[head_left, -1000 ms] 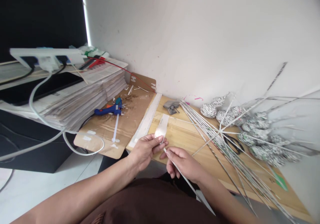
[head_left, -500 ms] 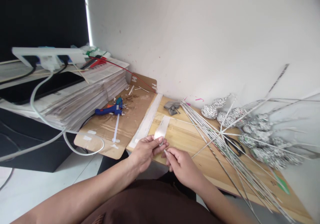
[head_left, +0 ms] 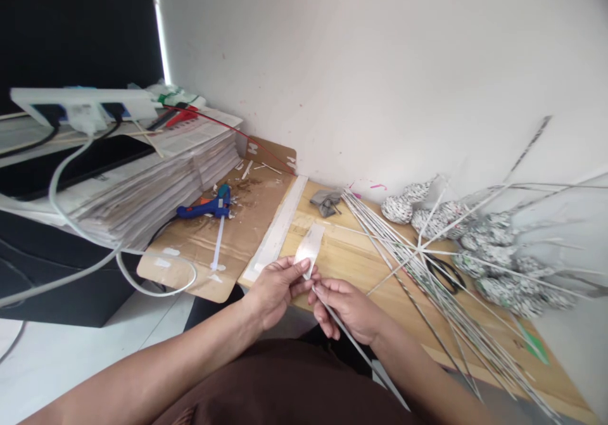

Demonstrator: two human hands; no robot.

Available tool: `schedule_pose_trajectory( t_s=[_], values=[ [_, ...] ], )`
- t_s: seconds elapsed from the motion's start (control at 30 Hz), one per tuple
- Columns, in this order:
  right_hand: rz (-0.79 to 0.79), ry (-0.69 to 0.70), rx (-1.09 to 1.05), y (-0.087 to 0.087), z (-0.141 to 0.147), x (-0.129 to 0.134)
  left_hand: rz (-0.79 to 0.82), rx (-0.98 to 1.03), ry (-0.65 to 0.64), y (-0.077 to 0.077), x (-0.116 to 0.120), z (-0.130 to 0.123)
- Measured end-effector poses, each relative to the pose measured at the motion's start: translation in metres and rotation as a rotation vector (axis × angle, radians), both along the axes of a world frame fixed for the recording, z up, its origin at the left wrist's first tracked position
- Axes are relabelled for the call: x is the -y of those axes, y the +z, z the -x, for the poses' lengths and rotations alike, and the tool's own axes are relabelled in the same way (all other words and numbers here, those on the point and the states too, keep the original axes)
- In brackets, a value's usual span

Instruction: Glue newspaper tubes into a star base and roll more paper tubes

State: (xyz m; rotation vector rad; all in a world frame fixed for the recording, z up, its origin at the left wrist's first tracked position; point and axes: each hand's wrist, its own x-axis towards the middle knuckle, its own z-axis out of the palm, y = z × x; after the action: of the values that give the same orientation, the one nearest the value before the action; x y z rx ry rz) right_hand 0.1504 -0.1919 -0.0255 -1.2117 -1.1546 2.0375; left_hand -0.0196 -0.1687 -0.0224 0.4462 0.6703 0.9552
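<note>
My left hand [head_left: 280, 285] pinches the lower end of a white paper strip [head_left: 310, 246], whose upper end stands out over the wooden board. Right beside it, my right hand [head_left: 349, 308] is closed with thumb and fingertips on a thin grey-white paper tube [head_left: 365, 355]. That tube slants from the fingertips down to the lower right, past my brown clothing. Where strip and tube come together between the two hands, my fingers cover part of the join.
Many rolled paper tubes [head_left: 380, 235] lie across the wooden board [head_left: 332, 260], with a star of joined tubes [head_left: 420, 249] on top. Woven paper shapes [head_left: 494, 241] sit along the wall. A blue glue gun [head_left: 204, 208] rests on cardboard [head_left: 259, 197]; newspapers [head_left: 180, 171] are stacked left.
The thin tube now shows below my right hand, stretching to the lower right. My right hand has turned a little; my left hand keeps its pinch on the strip.
</note>
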Motion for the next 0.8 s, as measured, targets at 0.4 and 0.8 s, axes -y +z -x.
schedule_pose_trajectory(
  t_s=[0.4, 0.8],
  values=[
    [-0.409, -0.019, 0.405, 0.009, 0.004, 0.010, 0.095, 0.007, 0.074, 0.002, 0.000, -0.001],
    [-0.370, 0.102, 0.466, 0.021, 0.003, 0.011, 0.106, 0.017, 0.085, 0.000, 0.000, -0.002]
  ],
)
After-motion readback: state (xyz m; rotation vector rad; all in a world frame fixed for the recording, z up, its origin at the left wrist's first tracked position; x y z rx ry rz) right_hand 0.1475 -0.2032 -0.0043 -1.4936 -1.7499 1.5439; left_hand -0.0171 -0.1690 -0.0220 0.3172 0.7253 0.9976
